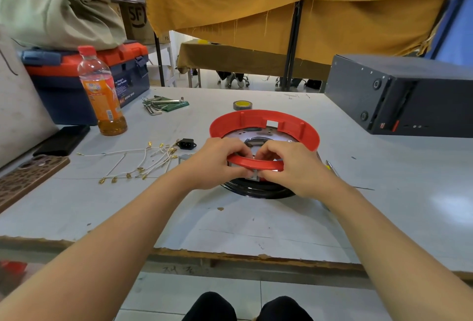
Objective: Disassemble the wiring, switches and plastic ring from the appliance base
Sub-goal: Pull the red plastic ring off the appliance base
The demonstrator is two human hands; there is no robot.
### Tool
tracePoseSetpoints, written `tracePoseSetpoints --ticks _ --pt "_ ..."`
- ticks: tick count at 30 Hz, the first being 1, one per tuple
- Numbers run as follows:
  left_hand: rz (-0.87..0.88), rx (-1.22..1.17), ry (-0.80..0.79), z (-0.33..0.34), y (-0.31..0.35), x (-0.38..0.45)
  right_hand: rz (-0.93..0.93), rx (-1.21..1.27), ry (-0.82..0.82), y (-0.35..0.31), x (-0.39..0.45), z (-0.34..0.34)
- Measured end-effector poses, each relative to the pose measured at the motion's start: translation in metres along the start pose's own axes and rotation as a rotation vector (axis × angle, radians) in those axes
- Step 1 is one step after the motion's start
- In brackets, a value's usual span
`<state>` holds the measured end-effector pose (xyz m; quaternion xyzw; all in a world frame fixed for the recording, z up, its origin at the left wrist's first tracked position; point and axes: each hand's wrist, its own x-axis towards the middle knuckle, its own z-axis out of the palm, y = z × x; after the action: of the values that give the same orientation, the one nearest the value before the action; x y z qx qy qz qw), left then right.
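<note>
Table (pixel 256 223), white, worn at near edge. Black box (pixel 409 95) at far right; toolbox (pixel 84 82) far left, bottle (pixel 102 95) in front of it. Appliance base (pixel 258 187) at table centre, red ring (pixel 266 128) tilted up on it. Left hand (pixel 217 162) and right hand (pixel 294 167) close together, both pinching the ring's near edge. Loose wires (pixel 138 164) lying left of base, black socket (pixel 186 144) just beyond them.

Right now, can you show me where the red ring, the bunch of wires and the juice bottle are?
red ring (pixel 311 135), head view, on its far right rim.
bunch of wires (pixel 153 159), head view, in the middle of the white tangle.
juice bottle (pixel 102 95), head view, on its orange label.
</note>
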<state>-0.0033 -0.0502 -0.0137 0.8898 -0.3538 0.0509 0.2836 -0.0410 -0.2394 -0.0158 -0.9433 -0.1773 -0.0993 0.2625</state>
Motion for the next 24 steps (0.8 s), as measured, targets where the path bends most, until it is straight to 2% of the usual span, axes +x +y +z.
tracePoseSetpoints --ticks 7,20,24 --pt "-0.022 -0.004 -0.030 -0.0015 0.0003 0.0013 0.012 -0.079 -0.050 0.0010 0.0039 -0.0012" --pt "-0.010 0.024 0.016 0.0021 0.0026 0.0013 -0.014 -0.171 -0.065 0.0034 0.0050 -0.0028" --pt "-0.002 0.095 0.010 0.0047 0.0015 0.0009 -0.018 -0.216 -0.072 0.0033 0.0055 -0.0024"
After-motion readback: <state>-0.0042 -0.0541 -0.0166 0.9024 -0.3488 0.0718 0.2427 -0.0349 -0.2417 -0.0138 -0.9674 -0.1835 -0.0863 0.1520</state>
